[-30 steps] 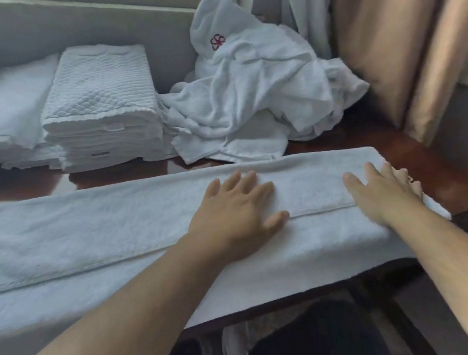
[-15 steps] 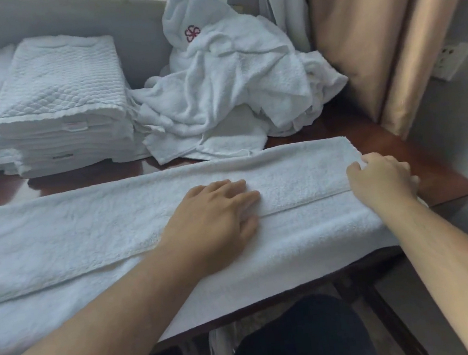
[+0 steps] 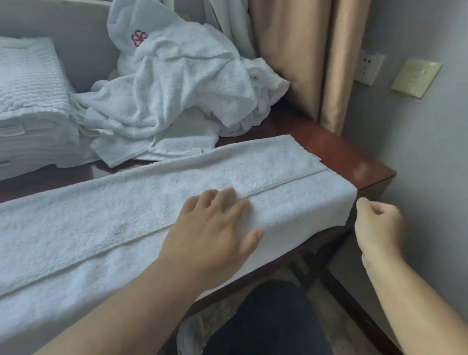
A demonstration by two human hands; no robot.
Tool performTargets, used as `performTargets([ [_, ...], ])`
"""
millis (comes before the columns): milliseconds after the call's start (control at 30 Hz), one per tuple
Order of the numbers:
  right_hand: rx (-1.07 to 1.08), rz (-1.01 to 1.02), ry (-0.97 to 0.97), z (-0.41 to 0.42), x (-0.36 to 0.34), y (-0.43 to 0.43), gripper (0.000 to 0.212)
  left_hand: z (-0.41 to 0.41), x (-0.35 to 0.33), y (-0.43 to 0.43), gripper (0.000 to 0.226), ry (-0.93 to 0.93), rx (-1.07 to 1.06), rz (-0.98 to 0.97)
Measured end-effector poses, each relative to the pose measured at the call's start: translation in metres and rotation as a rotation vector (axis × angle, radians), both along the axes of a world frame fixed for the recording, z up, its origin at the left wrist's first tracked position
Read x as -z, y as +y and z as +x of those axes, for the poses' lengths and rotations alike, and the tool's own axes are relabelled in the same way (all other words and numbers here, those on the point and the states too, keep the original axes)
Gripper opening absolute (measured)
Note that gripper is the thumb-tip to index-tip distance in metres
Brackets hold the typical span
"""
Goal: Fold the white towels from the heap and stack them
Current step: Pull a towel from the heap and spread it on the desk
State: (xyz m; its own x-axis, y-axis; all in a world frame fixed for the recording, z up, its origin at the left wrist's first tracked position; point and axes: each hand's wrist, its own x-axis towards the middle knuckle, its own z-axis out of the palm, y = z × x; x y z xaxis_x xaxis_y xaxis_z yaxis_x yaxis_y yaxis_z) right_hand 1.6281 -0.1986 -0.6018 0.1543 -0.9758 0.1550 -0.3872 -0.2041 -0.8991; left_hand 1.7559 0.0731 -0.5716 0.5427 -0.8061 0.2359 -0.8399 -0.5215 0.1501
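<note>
There, towel (image 3: 115, 220) on table (image 3: 352, 152) by curtains (image 3: 293, 39)

A reddish-brown wooden table (image 3: 340, 150) stands against a grey wall (image 3: 443, 153). Beige curtains (image 3: 293, 39) hang behind it, beside a white curtain (image 3: 225, 12) — on the wall are a white socket (image 3: 369, 67) and a beige switch plate (image 3: 417, 77).

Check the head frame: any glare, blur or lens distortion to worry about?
Head view: soft even daylight, no hard shadows; head view: faint glare on the table near its right corner; head view: wide-angle bowing of the long towel; head view: left hand and right hand slightly soft-edged.
</note>
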Motion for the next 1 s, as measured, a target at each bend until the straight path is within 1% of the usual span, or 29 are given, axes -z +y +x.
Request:
performTargets([
  [67,-0.082,0.37,-0.006,-0.009,0.014,0.005,0.035,0.002,0.002,0.001,0.072,0.002,0.009,0.008],
  [100,-0.152,0.569,-0.049,-0.01,0.019,0.007,0.043,0.004,0.003,0.002,0.072,0.013,0.014,0.012],
  [133,-0.224,0.727,-0.103,-0.01,0.022,0.008,0.055,0.005,0.004,0.003,0.071,0.021,0.019,0.011],
  [167,-0.294,0.825,-0.165,-0.008,0.024,0.009,0.065,0.006,0.004,0.004,0.071,0.03,0.021,0.008],
  [233,-0.367,0.915,-0.285,-0.005,0.023,0.011,0.072,0.007,0.003,0.005,0.07,0.046,0.021,0.001],
  [367,-0.36,1.045,-0.54,-0.002,0.023,0.022,0.077,0.006,0.003,0.004,0.069,0.038,0.017,0.01],
  [433,-0.408,1.067,-0.658,-0.002,0.024,0.026,0.076,0.006,0.002,0.003,0.068,0.034,0.014,0.014],
  [500,-0.51,1.07,-0.735,-0.005,0.025,0.029,0.07,0.005,0.002,0.004,0.069,0.041,0.011,0.022],
  [567,-0.628,1.05,-0.719,-0.009,0.024,0.032,0.062,0.005,0.001,0.003,0.071,0.045,0.007,0.026],
  [633,-0.693,1.01,-0.726,-0.011,0.02,0.036,0.056,0.005,0.001,0.003,0.072,0.046,0.003,0.024],
  [733,-0.684,0.914,-0.868,-0.013,0.013,0.037,0.039,0.005,0.001,0.004,0.074,0.052,0.002,0.02],
  [767,-0.678,0.876,-0.878,-0.014,0.011,0.036,0.037,0.005,0.001,0.004,0.075,0.057,0.0,0.02],
  [833,-0.663,0.806,-0.836,-0.015,0.006,0.035,0.038,0.005,-0.001,0.003,0.075,0.075,-0.004,0.02],
  [900,-0.62,0.766,-0.814,-0.012,-0.001,0.034,0.033,0.003,-0.004,0.002,0.073,0.105,-0.004,0.014],
  [1000,-0.572,0.772,-0.91,-0.003,-0.019,0.036,0.026,-0.003,-0.011,-0.001,0.068,0.153,-0.015,-0.058],
])
